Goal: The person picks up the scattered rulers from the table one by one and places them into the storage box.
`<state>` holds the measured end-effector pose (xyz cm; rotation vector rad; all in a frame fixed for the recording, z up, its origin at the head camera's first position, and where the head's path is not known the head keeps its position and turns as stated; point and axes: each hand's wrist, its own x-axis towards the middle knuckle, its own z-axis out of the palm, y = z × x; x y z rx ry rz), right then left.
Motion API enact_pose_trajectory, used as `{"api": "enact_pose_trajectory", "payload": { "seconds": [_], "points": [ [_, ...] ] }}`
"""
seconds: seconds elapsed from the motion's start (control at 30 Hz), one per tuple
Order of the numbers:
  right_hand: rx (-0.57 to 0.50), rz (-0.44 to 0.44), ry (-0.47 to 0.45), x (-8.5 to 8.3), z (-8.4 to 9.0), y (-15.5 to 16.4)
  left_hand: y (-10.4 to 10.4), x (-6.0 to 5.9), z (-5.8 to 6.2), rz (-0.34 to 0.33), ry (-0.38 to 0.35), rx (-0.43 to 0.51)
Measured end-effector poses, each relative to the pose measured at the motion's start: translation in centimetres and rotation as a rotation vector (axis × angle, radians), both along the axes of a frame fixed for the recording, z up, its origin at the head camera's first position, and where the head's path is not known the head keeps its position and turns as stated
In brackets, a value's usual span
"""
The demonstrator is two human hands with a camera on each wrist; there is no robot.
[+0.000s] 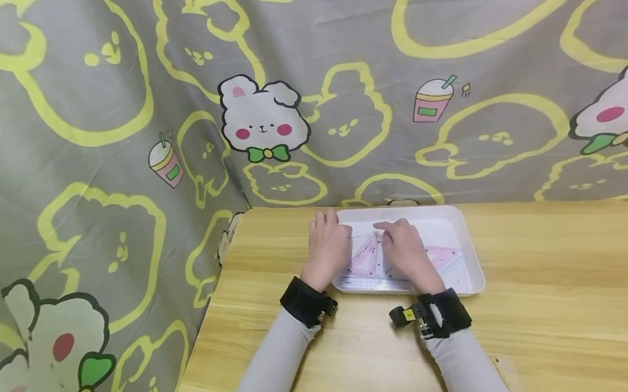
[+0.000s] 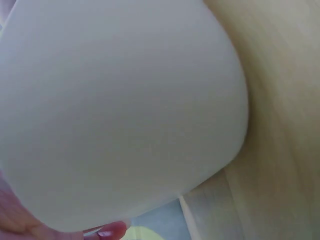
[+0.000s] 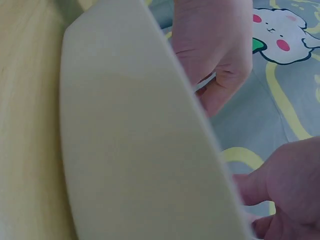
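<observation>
In the tray (image 1: 469,249) both hands — left (image 1: 329,246), right (image 1: 405,251) — press spread fingers on the rulers (image 1: 366,262), none lifted out yet.

A makeshift home recording corner: a light wooden counter (image 1: 526,287) stands against a grey cloth backdrop (image 1: 351,57) printed with cartoon rabbits and drink cups, while a white tray (image 1: 462,226) of plastic drawing rulers (image 1: 443,257) suggests schoolwork.

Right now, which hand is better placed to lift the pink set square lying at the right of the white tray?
Probably the right hand: it rests in the white tray beside the pink set square. The left hand sits at the tray's left edge, farther away.
</observation>
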<state>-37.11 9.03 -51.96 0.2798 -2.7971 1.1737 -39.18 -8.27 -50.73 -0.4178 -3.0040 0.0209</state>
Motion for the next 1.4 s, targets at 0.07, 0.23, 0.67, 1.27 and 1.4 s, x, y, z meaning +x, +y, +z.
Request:
{"api": "enact_pose_trajectory", "payload": {
  "seconds": [0.07, 0.23, 0.67, 1.27, 1.4],
  "points": [
    [-0.001, 0.006, 0.018, 0.2, 0.7, 0.2, 0.0, 0.1, 0.3, -0.005, -0.004, 0.027],
    [-0.03, 0.027, 0.078, 0.9, 3.5, 0.8, -0.1, 0.7, 1.7, -0.047, 0.023, 0.137],
    [0.115, 0.127, 0.022, 9.9, 4.6, 1.6, -2.5, 9.8, 4.9, -0.218, -0.068, 0.285],
    [0.201, 0.356, -0.049, 22.2, -0.9, 2.1, -4.3, 21.5, 1.4, -0.455, -0.375, 0.234],
    [0.223, 0.381, 0.055, 24.2, -2.5, 1.7, -4.4, 23.2, 0.5, -0.551, -0.408, 0.252]
  ]
}}
